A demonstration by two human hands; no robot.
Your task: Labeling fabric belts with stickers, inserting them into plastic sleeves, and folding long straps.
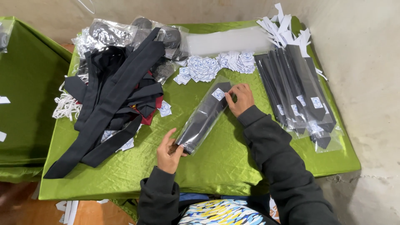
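Your left hand (168,153) pinches the near end of the bagged black necktie (204,116) at table centre; your right hand (239,99), fingers curled, presses its round sticker (218,94) at one o'clock.

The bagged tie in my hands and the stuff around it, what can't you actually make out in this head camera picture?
- Bagged tie: its narrow end, covered by the left hand.
- Round sticker at its wide end: the design is too small to tell; the right hand touches its edge.
- Loose dark ties: overlapping, so no count; the red fabric beneath is mostly hidden.
- Second green table: cut off by the left edge.
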